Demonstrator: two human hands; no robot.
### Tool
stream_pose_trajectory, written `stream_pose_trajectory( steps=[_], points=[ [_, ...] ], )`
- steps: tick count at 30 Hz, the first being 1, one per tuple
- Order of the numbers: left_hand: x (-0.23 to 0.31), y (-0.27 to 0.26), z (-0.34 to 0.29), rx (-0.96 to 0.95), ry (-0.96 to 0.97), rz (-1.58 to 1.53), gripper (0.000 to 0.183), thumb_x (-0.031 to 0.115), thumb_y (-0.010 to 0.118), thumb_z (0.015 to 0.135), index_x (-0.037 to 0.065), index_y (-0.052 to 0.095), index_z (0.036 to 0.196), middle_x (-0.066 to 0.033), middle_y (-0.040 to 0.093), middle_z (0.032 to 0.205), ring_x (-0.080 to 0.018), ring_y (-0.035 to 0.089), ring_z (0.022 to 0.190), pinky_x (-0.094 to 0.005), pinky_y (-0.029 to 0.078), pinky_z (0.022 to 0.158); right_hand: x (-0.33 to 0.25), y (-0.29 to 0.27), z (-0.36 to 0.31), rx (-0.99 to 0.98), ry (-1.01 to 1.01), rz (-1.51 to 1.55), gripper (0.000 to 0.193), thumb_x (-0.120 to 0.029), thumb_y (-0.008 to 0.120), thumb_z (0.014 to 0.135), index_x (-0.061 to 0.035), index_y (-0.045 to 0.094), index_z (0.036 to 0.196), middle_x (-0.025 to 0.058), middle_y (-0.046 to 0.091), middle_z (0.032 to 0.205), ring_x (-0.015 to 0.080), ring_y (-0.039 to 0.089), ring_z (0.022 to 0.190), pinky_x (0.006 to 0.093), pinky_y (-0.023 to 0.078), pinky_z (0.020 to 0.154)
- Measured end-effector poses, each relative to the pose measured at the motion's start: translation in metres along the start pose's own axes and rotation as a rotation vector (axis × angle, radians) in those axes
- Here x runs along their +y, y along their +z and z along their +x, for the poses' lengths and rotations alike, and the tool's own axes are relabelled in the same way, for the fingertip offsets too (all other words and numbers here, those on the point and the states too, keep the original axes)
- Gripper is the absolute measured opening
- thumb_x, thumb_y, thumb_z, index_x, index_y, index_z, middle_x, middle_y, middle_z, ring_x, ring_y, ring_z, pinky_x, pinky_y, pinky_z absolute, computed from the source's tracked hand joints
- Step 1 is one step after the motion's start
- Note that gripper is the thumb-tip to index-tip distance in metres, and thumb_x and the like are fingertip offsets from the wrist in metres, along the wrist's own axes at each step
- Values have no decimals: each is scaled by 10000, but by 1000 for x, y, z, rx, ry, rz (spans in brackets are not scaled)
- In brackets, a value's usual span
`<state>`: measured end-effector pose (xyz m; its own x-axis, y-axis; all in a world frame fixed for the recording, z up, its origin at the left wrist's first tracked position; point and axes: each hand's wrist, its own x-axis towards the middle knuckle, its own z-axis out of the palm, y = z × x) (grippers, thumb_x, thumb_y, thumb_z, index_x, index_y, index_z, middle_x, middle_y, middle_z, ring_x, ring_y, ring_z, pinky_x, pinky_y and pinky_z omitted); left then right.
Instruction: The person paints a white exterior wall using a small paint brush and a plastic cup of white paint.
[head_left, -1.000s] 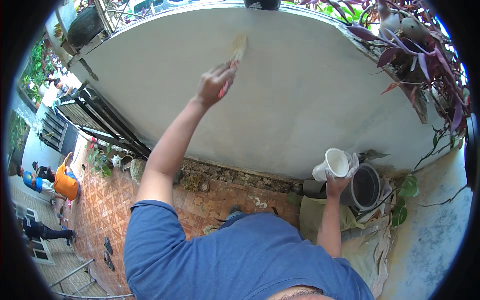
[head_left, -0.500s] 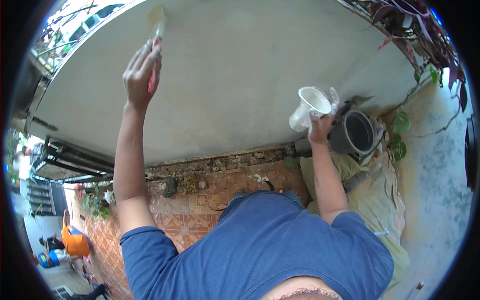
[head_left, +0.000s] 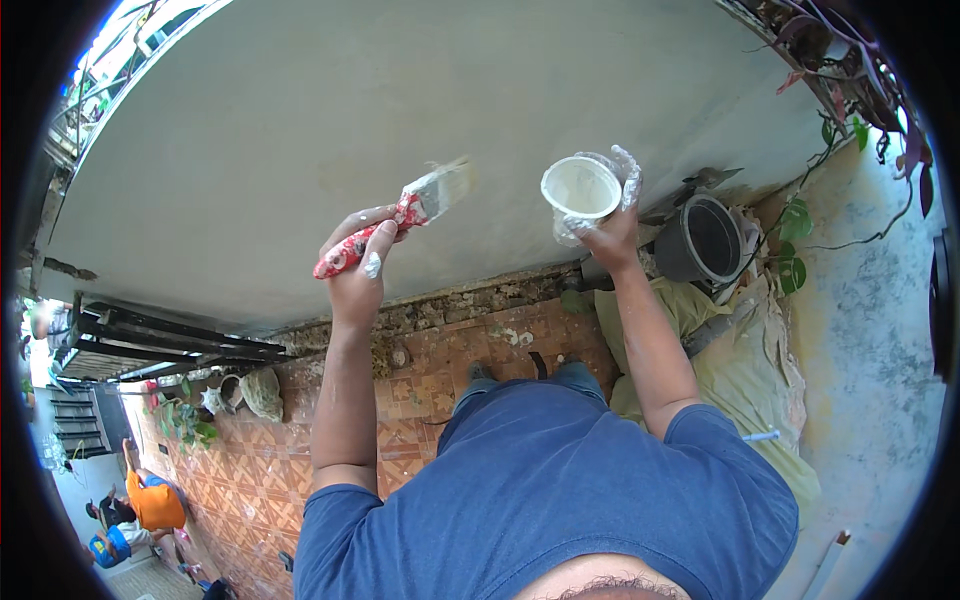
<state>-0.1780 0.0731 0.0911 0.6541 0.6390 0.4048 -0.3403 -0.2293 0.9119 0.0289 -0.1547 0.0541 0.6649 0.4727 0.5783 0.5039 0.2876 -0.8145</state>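
Note:
My left hand [head_left: 362,262] is closed round the red, paint-spattered handle of a flat paintbrush [head_left: 432,194]. Its pale bristles point right, toward a plastic cup. That white cup [head_left: 582,188] is gripped by my right hand [head_left: 612,232], whose fingers are smeared with white paint. The cup's round mouth faces me, with whitish stuff inside and drips down its outer side. Brush tip and cup are apart, with a gap between them. Behind both hands stands a broad grey-white wall [head_left: 300,130]; the brush does not appear to touch it.
A dark bucket [head_left: 700,240] stands right of my right hand, beside a greenish cloth sheet [head_left: 745,400]. Trailing plants [head_left: 795,235] hang at the right corner. A black metal rack [head_left: 150,340] is at left on the tiled floor [head_left: 270,470]. People [head_left: 150,505] sit far off at lower left.
My left hand has come down and right from high on the wall, bringing the paintbrush near the cup. My right hand has shifted slightly left and up, turning the cup's mouth toward me.

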Motion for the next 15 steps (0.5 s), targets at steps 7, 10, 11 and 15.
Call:
stream_pose_trajectory(
  steps=[7,10,11,15],
  points=[
    [51,24,-4,-40,-181,-285,143,24,567,869,-76,615,960,-158,641,926,-214,657,806,-331,580,716,12,12,-25,-36,26,-170,1017,-167,866,547,-37,227,1328,153,450,1233,260,473,1169,393,404,997],
    [58,42,-7,-68,-220,-287,131,33,582,861,-67,626,933,-140,648,894,-192,658,761,-309,573,684,26,22,-35,-73,-32,-152,995,-170,865,543,-25,244,1306,152,447,1237,258,476,1165,386,401,996],
    [59,47,-8,-124,-208,-180,124,40,590,855,-60,634,914,-127,652,875,-174,654,755,-290,565,678,27,25,-37,-65,-67,-202,959,-176,864,532,-30,288,1284,148,458,1212,265,483,1144,386,401,984],
    [63,69,-11,-223,-211,41,105,52,610,826,-38,654,859,-79,660,793,-123,640,730,-254,525,648,34,27,-47,-105,-82,-306,845,-208,857,548,-36,383,1226,137,466,1161,292,471,1117,405,392,969]
  ],
)
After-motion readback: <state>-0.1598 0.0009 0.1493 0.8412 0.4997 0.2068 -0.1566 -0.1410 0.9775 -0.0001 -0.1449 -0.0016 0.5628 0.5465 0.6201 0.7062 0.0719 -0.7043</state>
